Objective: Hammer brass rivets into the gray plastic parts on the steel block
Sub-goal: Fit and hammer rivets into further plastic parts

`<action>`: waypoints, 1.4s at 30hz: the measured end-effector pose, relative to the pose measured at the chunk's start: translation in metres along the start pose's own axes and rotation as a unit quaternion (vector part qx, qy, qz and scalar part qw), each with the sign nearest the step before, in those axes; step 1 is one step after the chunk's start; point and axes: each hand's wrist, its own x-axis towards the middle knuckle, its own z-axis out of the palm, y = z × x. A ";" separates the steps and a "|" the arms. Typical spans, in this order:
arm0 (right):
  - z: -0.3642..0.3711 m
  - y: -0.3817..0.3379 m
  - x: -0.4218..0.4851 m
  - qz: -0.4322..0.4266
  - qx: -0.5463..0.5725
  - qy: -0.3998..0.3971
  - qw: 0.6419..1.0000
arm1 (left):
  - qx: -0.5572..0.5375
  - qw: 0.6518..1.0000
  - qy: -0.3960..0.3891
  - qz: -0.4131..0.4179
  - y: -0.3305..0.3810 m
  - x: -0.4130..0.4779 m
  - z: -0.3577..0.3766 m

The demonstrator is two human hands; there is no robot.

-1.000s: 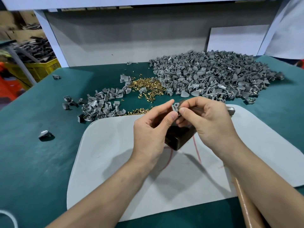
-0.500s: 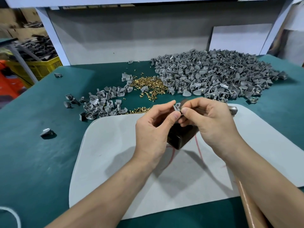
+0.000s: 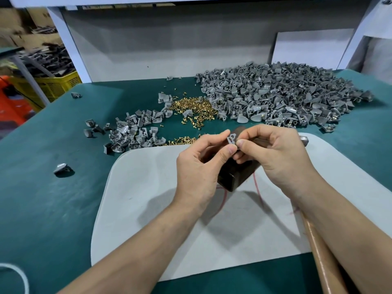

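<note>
We see bright, even light from above and ahead. Soft shadows of the left hand [image 3: 198,166] and right hand [image 3: 275,158] fall toward us on the pad [image 3: 135,209]. Edges bow outward; the far left background looks smeared.

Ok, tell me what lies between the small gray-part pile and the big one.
Loose brass rivets on the green tabletop, shown in the head view.

Two bare hands, left hand [image 3: 199,166], right hand [image 3: 280,158]; bare forearms [image 3: 137,247]; short plain fingernails, creased knuckles
</note>
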 end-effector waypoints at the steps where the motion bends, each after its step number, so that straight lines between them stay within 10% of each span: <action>1: 0.000 0.000 0.000 0.000 0.001 -0.001 1.000 | -0.001 1.000 0.000 0.000 0.000 0.000 0.000; 22: 0.000 -0.001 0.000 0.079 0.169 0.004 0.982 | 0.005 1.000 0.002 -0.004 0.002 0.001 -0.002; 42: -0.003 -0.001 -0.001 0.017 -0.005 0.024 1.000 | 0.017 1.000 -0.022 0.005 -0.001 0.001 -0.001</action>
